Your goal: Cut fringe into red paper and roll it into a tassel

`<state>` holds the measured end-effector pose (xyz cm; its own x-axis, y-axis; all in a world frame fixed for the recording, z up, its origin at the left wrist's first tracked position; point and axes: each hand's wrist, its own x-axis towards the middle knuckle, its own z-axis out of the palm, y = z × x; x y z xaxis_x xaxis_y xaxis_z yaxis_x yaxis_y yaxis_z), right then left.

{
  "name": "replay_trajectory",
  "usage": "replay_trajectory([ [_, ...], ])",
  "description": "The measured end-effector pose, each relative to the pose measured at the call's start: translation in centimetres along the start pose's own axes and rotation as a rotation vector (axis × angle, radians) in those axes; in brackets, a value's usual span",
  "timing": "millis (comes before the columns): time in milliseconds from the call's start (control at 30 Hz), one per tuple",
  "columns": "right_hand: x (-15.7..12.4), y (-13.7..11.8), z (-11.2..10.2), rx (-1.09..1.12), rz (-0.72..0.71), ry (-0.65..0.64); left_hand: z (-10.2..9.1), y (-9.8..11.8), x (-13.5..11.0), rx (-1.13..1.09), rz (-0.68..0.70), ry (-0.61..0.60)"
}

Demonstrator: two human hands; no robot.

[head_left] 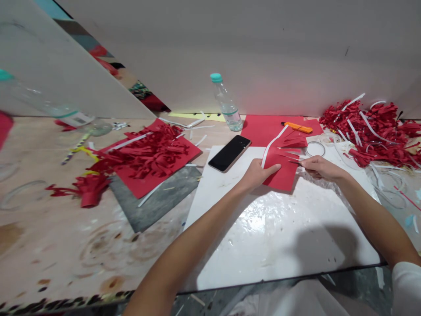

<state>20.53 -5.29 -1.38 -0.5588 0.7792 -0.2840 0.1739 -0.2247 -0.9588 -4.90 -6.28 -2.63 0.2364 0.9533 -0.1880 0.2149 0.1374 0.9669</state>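
My left hand grips a red paper sheet by its left side, thumb on top. A white strip runs along that sheet's left edge. In my right hand is a pair of scissors, with blades spread across the paper's right side. Fingers hide most of the scissors' handles. The sheet is held above a white board. Just beyond the paper lie an orange box cutter and more red paper. A roll of clear tape sits near my right hand.
A black phone lies on the board's far left. Behind it stands a clear bottle. Fringed red paper piles cover the left, with another heap at right. A second bottle is far left. A wall panel bounds the back.
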Motion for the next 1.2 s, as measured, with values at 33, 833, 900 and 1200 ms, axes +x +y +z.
replay_trajectory([
  [33,0.0,0.0,0.0,0.002,0.001,0.002,0.0,0.1,0.0,-0.003,0.003,-0.001],
  [833,0.2,-0.1,0.7,0.016,-0.015,0.006,0.7,0.5,-0.4,-0.006,-0.02,-0.031],
  [900,0.2,-0.1,0.8,0.018,-0.013,0.002,0.7,0.5,-0.4,-0.004,-0.023,-0.03],
  [1200,0.2,-0.2,1.3,-0.008,-0.009,-0.026,1.4,0.4,-0.6,-0.01,-0.027,-0.082],
])
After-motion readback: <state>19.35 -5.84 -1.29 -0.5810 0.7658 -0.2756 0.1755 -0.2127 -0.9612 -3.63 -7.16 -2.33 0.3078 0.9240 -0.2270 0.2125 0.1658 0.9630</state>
